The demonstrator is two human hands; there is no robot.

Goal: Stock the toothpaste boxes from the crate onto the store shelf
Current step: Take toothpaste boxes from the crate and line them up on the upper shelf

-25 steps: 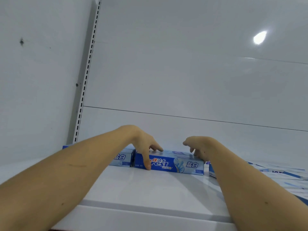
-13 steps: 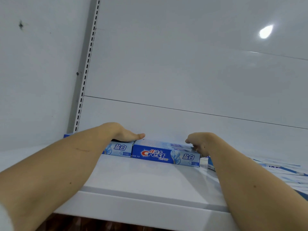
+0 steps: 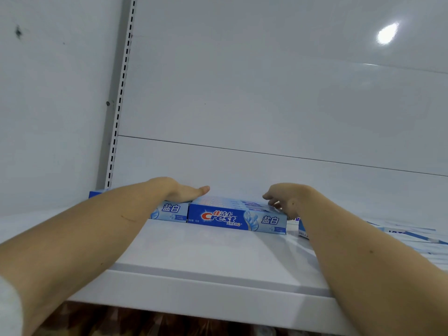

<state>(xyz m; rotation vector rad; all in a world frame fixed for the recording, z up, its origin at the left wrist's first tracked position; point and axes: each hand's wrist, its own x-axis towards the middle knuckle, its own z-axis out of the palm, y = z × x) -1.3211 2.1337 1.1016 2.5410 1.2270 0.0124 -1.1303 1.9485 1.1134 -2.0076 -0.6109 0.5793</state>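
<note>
A blue toothpaste box (image 3: 236, 217) lies lengthwise at the back of the white store shelf (image 3: 206, 258), its front face toward me. To its left a second blue box (image 3: 171, 210) is partly hidden by my left forearm. My left hand (image 3: 180, 191) lies flat with straight fingers on top of the two boxes near where they meet. My right hand (image 3: 284, 197) sits at the right end of the middle box with fingers loosely curled on its top. The crate is out of view.
More blue and white boxes (image 3: 397, 235) lie flat on the shelf to the right, behind my right forearm. A slotted upright rail (image 3: 118, 112) runs up the back left corner. The shelf's front lip (image 3: 194, 294) is near me.
My left hand has gone from fingertips on the middle box's front face to lying flat on the box tops. The right hand stayed at the box's right end.
</note>
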